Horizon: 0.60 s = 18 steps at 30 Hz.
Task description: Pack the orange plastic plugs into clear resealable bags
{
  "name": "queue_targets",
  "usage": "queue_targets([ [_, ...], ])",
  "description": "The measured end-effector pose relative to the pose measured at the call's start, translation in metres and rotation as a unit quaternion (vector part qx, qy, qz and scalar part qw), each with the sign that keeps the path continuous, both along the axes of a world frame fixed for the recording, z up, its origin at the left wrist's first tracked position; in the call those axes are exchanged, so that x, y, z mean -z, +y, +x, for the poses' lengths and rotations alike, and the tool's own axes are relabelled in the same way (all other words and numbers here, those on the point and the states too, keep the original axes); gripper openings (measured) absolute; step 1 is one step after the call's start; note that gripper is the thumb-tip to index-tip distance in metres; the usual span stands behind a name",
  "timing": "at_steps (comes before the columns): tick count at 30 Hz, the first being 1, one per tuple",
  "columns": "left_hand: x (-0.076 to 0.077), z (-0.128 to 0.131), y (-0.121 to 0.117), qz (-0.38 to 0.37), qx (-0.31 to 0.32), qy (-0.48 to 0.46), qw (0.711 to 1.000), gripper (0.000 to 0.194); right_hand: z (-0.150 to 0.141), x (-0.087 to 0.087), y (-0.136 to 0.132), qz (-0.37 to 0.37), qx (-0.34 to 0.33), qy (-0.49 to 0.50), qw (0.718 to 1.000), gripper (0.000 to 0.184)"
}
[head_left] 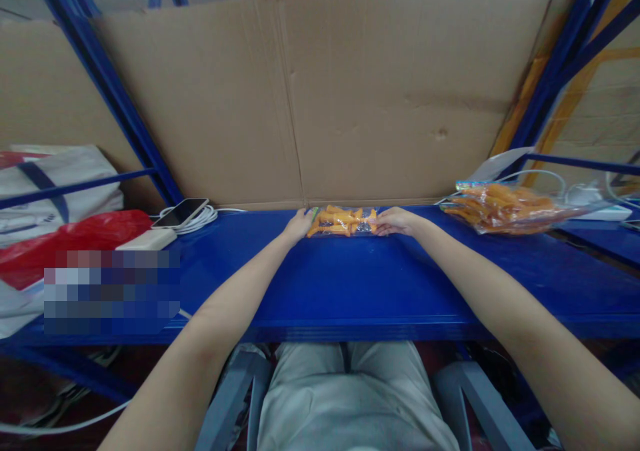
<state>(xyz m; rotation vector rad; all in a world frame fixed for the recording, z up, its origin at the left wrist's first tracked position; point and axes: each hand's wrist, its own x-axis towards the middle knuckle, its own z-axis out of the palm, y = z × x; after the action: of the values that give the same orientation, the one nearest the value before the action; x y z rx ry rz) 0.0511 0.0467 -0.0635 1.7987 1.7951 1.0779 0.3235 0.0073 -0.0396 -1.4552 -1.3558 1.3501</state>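
A see-through plastic bag (343,221) of orange, elongated pieces lies near the back of the blue tabletop, with dark printed patches on it. What the pieces are, I cannot tell. My left hand (297,226) is closed on its left end, beside a green strip. At the right end, the fingers of my right hand (395,222) grip the plastic. Both arms reach forward over the table, and the bag stretches between the two hands. Off to the right sits a larger see-through bag (505,208) of similar orange pieces, apart from my right hand.
Cardboard sheets (380,98) stand along the back of the blue tabletop (350,288), between blue metal posts. At the left are a phone (181,212) on a coiled white cable (203,221), a white box (147,240), a red plastic bag (80,234) and a blurred-out patch.
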Motion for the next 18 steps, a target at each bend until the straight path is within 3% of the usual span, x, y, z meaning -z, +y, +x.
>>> queue_targets([
  [5,-0.006,0.005,-0.008,0.008,0.028,-0.04,0.999,0.029,-0.004,0.0,-0.002,-0.014,-0.013,0.039,0.999,0.018],
  [9,-0.009,0.01,-0.013,0.004,0.004,-0.085,0.996,0.019,-0.003,0.001,0.0,-0.026,-0.027,0.066,0.997,0.018],
  [18,-0.016,0.017,-0.022,-0.066,0.01,-0.2,0.978,0.012,0.009,0.0,-0.002,-0.04,-0.06,0.064,0.995,0.016],
])
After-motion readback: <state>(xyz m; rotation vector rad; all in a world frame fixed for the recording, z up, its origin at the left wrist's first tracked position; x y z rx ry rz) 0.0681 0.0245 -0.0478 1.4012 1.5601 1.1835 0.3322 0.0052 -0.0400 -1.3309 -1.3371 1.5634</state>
